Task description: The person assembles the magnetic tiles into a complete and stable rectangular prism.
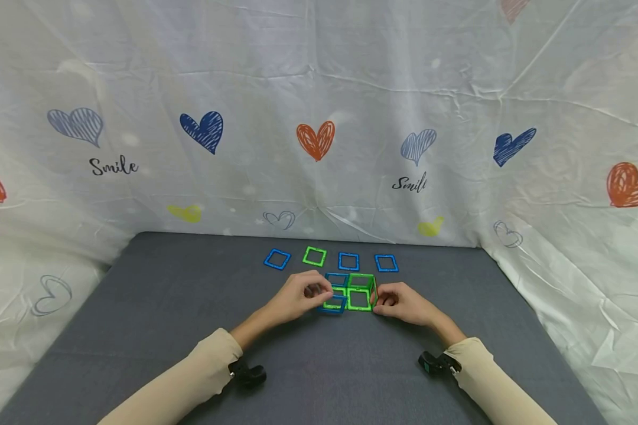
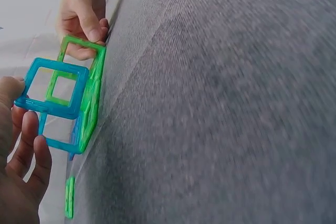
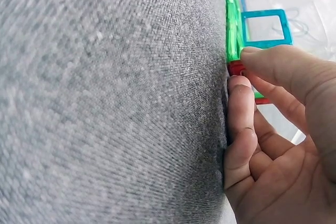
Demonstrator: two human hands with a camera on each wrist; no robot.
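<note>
My left hand (image 1: 292, 295) pinches a translucent blue square frame tile (image 2: 80, 90) by its edge, thumb against fingertips. The tile is tilted over the left part of a small structure of square frame tiles. Green tiles (image 1: 358, 309) form its base on the table. A green tile (image 1: 361, 275) and a blue tile (image 1: 337, 274) stand upright along its back. At the right end, my right hand (image 1: 406, 304) pinches a red tile (image 3: 237, 68) beside the green edge, its thumb and index finger at the corner. The fingers hide most of the red tile.
Behind the structure, a row of loose frame tiles lies flat: blue (image 1: 274, 267), green (image 1: 315, 248), blue (image 1: 348, 270) and blue (image 1: 386, 271). A dark grey cloth covers the table (image 1: 138, 330). White printed curtain (image 1: 319, 77) hangs around the back and sides.
</note>
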